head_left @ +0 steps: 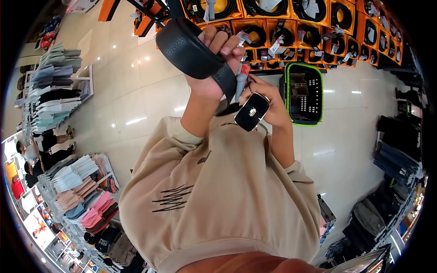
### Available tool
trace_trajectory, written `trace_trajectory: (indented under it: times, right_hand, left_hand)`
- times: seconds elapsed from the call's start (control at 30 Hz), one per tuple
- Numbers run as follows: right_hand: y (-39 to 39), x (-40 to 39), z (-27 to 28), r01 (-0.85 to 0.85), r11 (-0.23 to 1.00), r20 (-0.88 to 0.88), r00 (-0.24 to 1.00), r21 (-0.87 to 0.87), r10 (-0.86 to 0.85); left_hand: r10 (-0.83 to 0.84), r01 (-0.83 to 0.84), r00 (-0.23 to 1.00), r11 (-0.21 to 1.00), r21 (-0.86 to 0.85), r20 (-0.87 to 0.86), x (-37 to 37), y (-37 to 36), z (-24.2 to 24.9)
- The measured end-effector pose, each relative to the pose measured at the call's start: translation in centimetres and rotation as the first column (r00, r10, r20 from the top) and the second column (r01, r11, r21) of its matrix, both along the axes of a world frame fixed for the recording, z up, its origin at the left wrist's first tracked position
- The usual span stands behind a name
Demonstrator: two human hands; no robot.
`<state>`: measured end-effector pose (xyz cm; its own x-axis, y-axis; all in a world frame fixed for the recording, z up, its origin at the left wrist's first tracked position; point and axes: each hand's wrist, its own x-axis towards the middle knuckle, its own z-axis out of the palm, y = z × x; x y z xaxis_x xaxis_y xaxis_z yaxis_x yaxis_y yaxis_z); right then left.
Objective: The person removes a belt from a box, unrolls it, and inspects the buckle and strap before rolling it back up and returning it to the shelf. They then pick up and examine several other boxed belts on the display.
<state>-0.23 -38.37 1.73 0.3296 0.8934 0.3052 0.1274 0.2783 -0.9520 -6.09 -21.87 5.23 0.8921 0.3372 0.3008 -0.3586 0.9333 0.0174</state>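
Observation:
A coiled black leather belt [189,50] with a dotted texture is held up in front of me. My left hand [211,68] has its fingers wrapped round the coil. At the other end, a black rectangular buckle [252,112] with a gold rim and gold emblem faces up. My right hand [269,102] is closed at this buckle end, its fingertips partly hidden behind the buckle. Between the hands, a grey security tag [240,86] and a red-and-white label [243,72] hang by the belt.
Ahead stands an orange display rack [291,25] with rolled belts in its compartments. A black shopping basket with a green rim [322,91] stands on the tiled floor to the right. Clothes racks [59,98] line the left, with people [45,150] beside them; dark trousers [396,141] hang at the right.

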Motion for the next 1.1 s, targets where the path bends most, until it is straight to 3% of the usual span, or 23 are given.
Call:
trace_trajectory:
  times: [0.13,0.2,0.33,0.5,0.63,0.7,0.83,0.87,0.9,1.0,1.07,1.1]
  right_hand:
    - [0.0,-0.4,-0.5,-0.114,0.988,-0.115,0.985,0.102,0.126]
    - [-0.5,-1.2,-1.8,-0.121,0.985,-0.326,0.933,0.119,0.154]
    - [-1.5,-1.9,-2.9,-0.068,0.962,-0.504,0.841,0.263,0.197]
    - [-3.5,-0.5,-5.3,0.036,0.965,-0.158,0.987,0.259,0.006]
    - [-6.4,-1.3,-4.4,0.279,0.954,-0.271,0.932,0.112,-0.241]
    - [-7.9,-0.6,-4.6,0.321,0.940,-0.240,0.927,0.116,-0.287]
    - [-11.7,0.2,-6.6,0.419,0.905,-0.325,0.849,-0.069,-0.418]
    - [-12.3,0.5,-7.1,0.446,0.894,-0.348,0.830,-0.054,-0.435]
    - [-12.7,1.2,-7.2,0.428,0.904,-0.219,0.882,-0.002,-0.418]
    - [-15.0,2.2,-8.7,0.483,0.875,-0.315,0.824,-0.043,-0.471]
    - [-17.7,3.9,-11.8,0.588,0.789,-0.166,0.772,-0.181,-0.614]
    - [-19.4,4.8,-13.9,0.667,0.692,0.031,0.726,-0.275,-0.688]
  left_hand:
    - [-0.022,0.022,1.000,1.000,0.001,-0.010,0.1,-0.2,-0.6]
    - [-0.013,0.011,0.998,1.000,-0.027,-0.067,-0.1,-0.6,-0.5]
    - [0.109,-0.087,0.982,0.986,0.144,-0.151,-0.4,-0.6,0.3]
    - [0.066,-0.051,0.992,0.990,0.131,-0.112,-0.8,1.5,-0.3]
    - [0.064,-0.061,0.998,0.980,0.189,-0.008,-1.3,3.9,0.1]
    - [0.057,-0.064,0.998,0.977,0.205,0.040,-1.7,4.8,0.4]
    - [0.085,-0.091,0.996,0.977,0.193,0.040,-2.4,5.3,1.0]
    - [0.111,-0.114,0.993,0.974,0.193,0.027,-2.6,5.4,1.0]
    - [0.136,-0.136,0.991,0.972,0.193,0.014,-2.8,5.3,1.1]
    - [0.224,-0.209,0.974,0.943,0.258,-0.030,-3.4,5.4,1.4]
    - [0.306,-0.256,0.947,0.904,0.344,-0.099,-4.1,5.7,2.3]
    - [0.294,-0.257,0.953,0.916,0.309,-0.078,-4.5,6.2,2.0]
